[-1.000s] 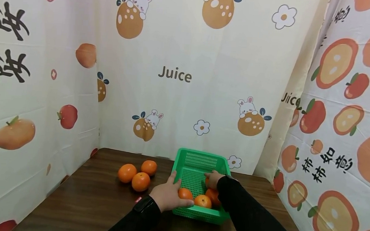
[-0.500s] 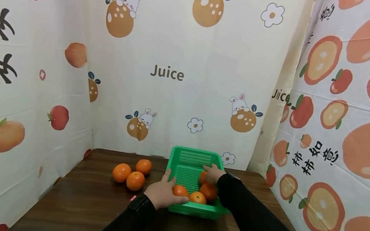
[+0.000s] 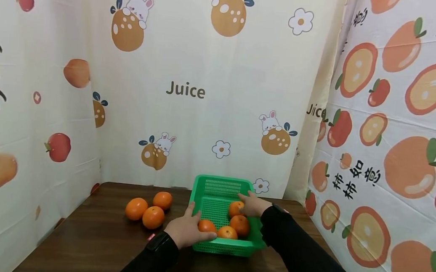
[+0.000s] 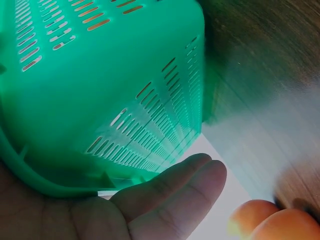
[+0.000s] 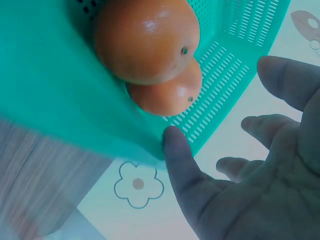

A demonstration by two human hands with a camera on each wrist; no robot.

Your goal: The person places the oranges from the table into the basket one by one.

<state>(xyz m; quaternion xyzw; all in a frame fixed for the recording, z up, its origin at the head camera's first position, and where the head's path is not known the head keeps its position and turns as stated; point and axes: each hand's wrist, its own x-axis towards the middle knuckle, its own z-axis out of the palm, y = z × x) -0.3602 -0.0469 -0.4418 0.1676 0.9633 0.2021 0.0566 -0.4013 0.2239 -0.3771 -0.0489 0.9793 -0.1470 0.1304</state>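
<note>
A green plastic basket (image 3: pixel 210 248) with slotted walls stands on the table and holds several oranges near its front and right sides. My left hand (image 3: pixel 185 230) rests at its front left corner; the thumb reaches over the front rim by an orange (image 3: pixel 207 226). In the left wrist view, straight fingers (image 4: pixel 185 200) extend along the outside of the basket's wall. My right hand (image 3: pixel 255 205) is over the right rim with spread fingers, beside an orange (image 3: pixel 235 209). The right wrist view has two oranges (image 5: pixel 147 42) in the basket and nothing within that hand.
Left of the basket, three loose oranges (image 3: pixel 153 217) sit close together on the dark wooden table (image 3: pixel 89 241). A small red tag (image 3: pixel 152 236) shows near the left wrist. Printed fabric (image 3: pixel 188 129) hangs behind and on both sides.
My right hand has drawn off the orange at the basket's right side, which now shows more fully. The left hand keeps its place at the corner. The head view has turned slightly right.
</note>
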